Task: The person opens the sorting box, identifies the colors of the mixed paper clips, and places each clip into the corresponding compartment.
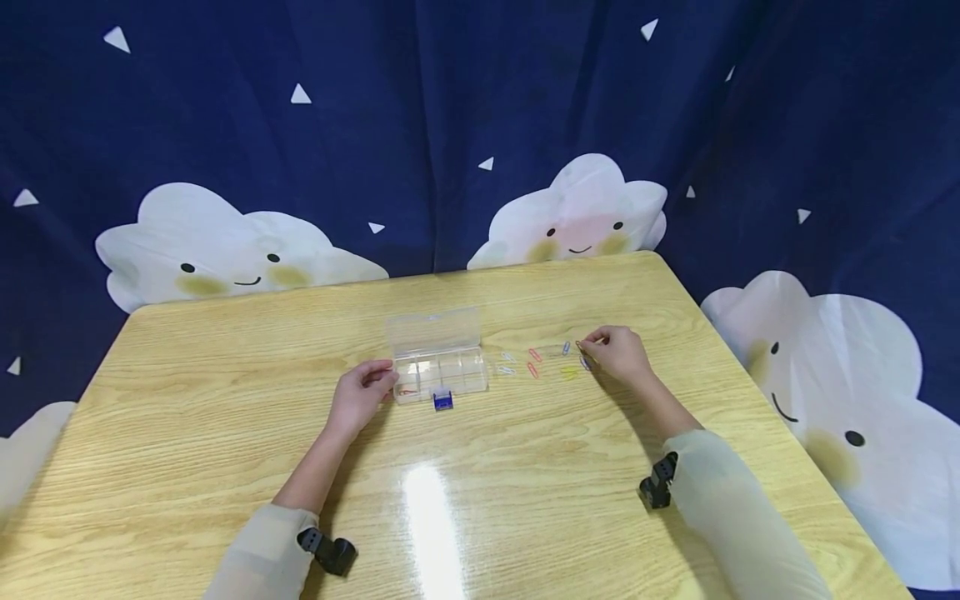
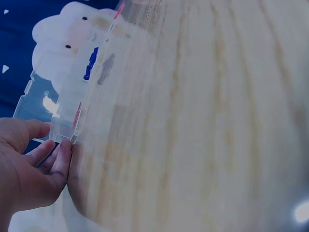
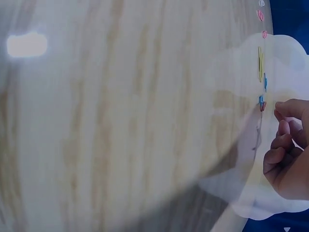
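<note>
My left hand [image 1: 362, 398] is at the left end of a clear plastic divided box [image 1: 471, 382], its curled fingers and thumb gripping that end. The box's transparent lid [image 1: 433, 332] stands raised at the back. A red paper clip [image 1: 407, 392] lies in the front left compartment; the left wrist view shows it near my fingers. On the right, my right hand [image 1: 619, 353] is bent over an orange-brown paper clip [image 1: 579, 346], beside a blue paper clip [image 1: 585, 363]. In the right wrist view, a gap shows between its fingertips and the clips.
Pink paper clips [image 1: 533, 370], white paper clips [image 1: 507, 370], yellow paper clips [image 1: 569, 373] and another blue paper clip [image 1: 566, 348] lie between the box and my right hand. A blue latch [image 1: 442, 401] is at the box's front. A dark blue curtain [image 1: 420, 125] hangs behind the wooden table [image 1: 525, 483].
</note>
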Demonstrator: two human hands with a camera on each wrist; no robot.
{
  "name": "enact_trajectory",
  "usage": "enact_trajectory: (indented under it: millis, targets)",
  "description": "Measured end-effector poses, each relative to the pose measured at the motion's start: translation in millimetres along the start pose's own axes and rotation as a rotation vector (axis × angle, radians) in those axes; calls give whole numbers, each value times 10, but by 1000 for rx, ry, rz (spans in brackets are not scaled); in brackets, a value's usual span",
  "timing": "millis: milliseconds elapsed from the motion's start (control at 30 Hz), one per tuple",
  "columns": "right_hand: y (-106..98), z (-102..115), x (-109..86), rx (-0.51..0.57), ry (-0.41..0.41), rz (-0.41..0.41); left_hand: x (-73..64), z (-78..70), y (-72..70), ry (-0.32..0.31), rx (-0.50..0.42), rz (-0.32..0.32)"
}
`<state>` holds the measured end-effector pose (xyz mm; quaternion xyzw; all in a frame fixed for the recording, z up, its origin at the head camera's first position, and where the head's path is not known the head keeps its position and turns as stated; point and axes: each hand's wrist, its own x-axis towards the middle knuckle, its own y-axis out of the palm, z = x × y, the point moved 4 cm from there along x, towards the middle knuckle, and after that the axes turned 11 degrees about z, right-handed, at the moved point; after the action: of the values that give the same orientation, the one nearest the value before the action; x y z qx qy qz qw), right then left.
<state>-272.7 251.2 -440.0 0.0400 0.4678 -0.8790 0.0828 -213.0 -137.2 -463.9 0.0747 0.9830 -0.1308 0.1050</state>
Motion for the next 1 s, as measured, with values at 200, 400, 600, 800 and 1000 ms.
enact_trajectory:
  millis: [200, 400, 600, 800, 1000]
  targets:
    - [21, -11, -7, -29, 31, -3, 13, 10, -4, 4, 0, 2]
    - [48, -27, 17, -79, 61, -10, 11, 8, -10, 10, -6, 7]
    - [68, -35, 35, -91, 103, -1, -3, -6, -15, 11, 9, 9]
    - [77, -25, 40, -96, 119, 10, -5, -11, -18, 12, 9, 9]
    - [80, -14, 44, -92, 123, 18, 8, 7, -22, 3, 12, 8]
